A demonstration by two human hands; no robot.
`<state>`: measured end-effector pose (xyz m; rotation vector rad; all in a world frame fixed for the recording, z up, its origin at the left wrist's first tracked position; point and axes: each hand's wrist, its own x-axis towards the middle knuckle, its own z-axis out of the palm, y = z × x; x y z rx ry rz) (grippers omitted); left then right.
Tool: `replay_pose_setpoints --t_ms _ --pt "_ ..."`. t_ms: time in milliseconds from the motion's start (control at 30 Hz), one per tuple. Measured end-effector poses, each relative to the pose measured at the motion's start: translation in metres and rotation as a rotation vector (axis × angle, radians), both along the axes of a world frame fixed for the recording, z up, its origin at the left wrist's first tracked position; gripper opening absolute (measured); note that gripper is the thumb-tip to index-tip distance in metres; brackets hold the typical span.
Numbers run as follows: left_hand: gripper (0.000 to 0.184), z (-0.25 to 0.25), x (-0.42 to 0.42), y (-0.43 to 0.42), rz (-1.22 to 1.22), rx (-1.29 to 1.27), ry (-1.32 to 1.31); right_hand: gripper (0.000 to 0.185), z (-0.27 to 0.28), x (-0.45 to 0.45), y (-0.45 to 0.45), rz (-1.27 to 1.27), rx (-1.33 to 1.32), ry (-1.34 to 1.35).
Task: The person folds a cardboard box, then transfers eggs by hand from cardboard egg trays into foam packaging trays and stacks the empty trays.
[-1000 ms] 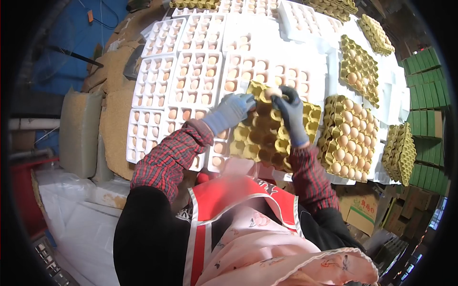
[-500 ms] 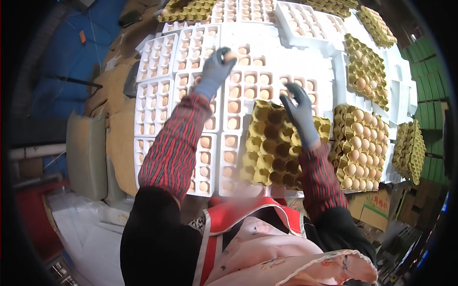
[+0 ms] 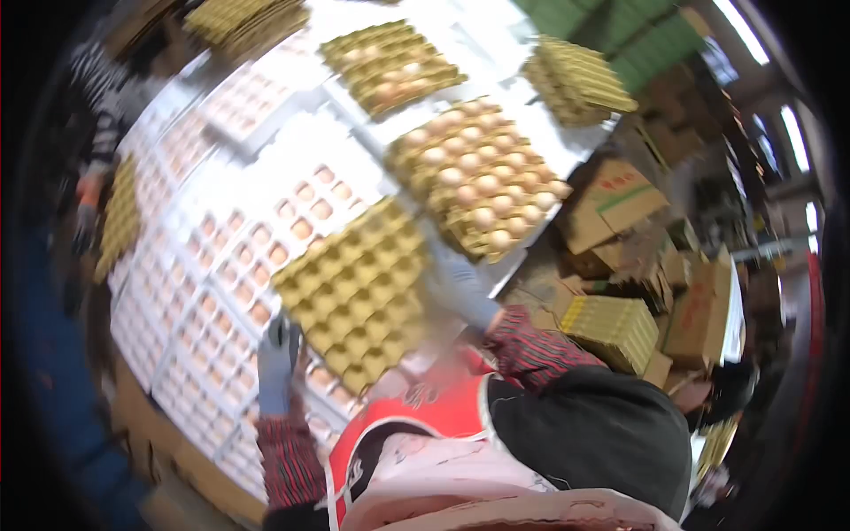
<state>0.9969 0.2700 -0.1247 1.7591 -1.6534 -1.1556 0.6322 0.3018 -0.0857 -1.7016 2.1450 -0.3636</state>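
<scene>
The view has turned toward the filled stack, and both hands are at the yellow tray

Compared with half a second ago, the whole scene is turned: the wide spread of white egg trays (image 3: 202,287) now lies to the left, and the yellow stack filled with eggs (image 3: 478,177) stands near the middle. The yellow tray (image 3: 354,288) is before the red apron (image 3: 443,409), and its cups show no egg in this view. The left hand (image 3: 280,354) has come back from the white trays to beside the tray's left edge, its fingers partly bent; I cannot tell if it touches. The right hand (image 3: 453,276) is blurred at the tray's right side; how far it is open, and whether it grips, I cannot tell. The egg which the left hand carried is not visible now, so I judge the work has moved from single eggs to the tray itself.

About the edges: cartons (image 3: 589,208) are beyond the right border of the work area. The bright white area (image 3: 288,146) behind the tray is too much lit to judge its room. Between tray and filled stack the gap is narrow, with the right hand there. Along the tray's upper left edge sit eggs (image 3: 258,312), quite near, so sideways room there seems small.
</scene>
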Motion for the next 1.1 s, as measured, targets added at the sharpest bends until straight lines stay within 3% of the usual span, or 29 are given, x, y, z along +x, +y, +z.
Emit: replay_pose_setpoints --t_ms 67,100,133,200,267,333,367,467,500,533,567,600,667,800,900,1000,1100 --pt "0.042 -0.009 -0.006 0.019 0.007 0.147 0.132 0.064 0.023 -0.003 -0.002 0.016 -0.134 -0.085" --pt "0.042 0.011 -0.019 0.025 0.059 0.107 0.175 0.065 0.035 -0.006 -0.003 0.041 -0.130 -0.146" --pt "0.046 -0.002 -0.014 0.026 0.038 0.013 0.040 0.065 0.049 -0.010 -0.006 0.078 -0.125 -0.207" --pt "0.044 -0.010 -0.014 0.034 0.126 -0.279 0.085 0.065 0.070 -0.015 -0.009 0.150 -0.149 -0.321" --pt "0.040 0.052 -0.020 0.037 0.262 -0.154 0.536 0.065 0.083 -0.022 -0.009 0.213 -0.228 -0.425" --pt "0.044 0.102 -0.038 0.043 0.268 -0.332 0.444 0.063 0.085 -0.039 -0.017 0.220 -0.382 -0.633" --pt "0.045 0.104 -0.045 0.044 0.275 -0.341 0.577 0.060 0.087 -0.048 -0.021 0.211 -0.463 -0.767" --pt "0.047 0.143 -0.096 0.050 0.221 -0.298 1.068 0.052 0.108 -0.129 -0.037 -0.039 -0.380 -0.791" --pt "0.046 0.145 -0.121 0.054 0.248 -0.337 0.843 0.049 0.141 -0.209 -0.053 -0.288 -0.288 -1.063" --pt "0.046 0.140 -0.141 0.050 0.249 -0.363 0.651 0.046 0.128 -0.264 -0.074 -0.182 -0.561 -0.955" --pt "0.044 0.134 -0.156 0.050 0.307 -0.329 0.654 0.043 0.110 -0.349 -0.095 -0.144 -0.670 -0.855" --pt "0.044 0.128 -0.173 0.054 0.349 -0.305 0.623 0.041 0.115 -0.416 -0.111 -0.123 -0.858 -0.573" --pt "0.043 0.110 -0.205 0.062 0.379 -0.264 0.663 0.038 0.136 -0.543 -0.134 -0.327 -0.821 -0.762" --pt "0.041 0.105 -0.273 0.075 0.477 -0.188 0.681 0.025 0.158 -0.708 -0.177 -0.379 -0.868 -0.601" --pt "0.041 0.109 -0.329 0.081 0.513 -0.137 0.651 0.034 0.130 -0.888 -0.251 -0.380 -0.842 -0.423" --pt "0.041 0.111 -0.365 0.085 0.509 -0.110 0.614 0.040 0.134 -0.895 -0.286 -0.360 -0.675 -0.500" --pt "0.041 0.109 -0.386 0.084 0.496 -0.086 0.590 0.041 0.139 -0.862 -0.304 -0.423 -0.382 0.141"
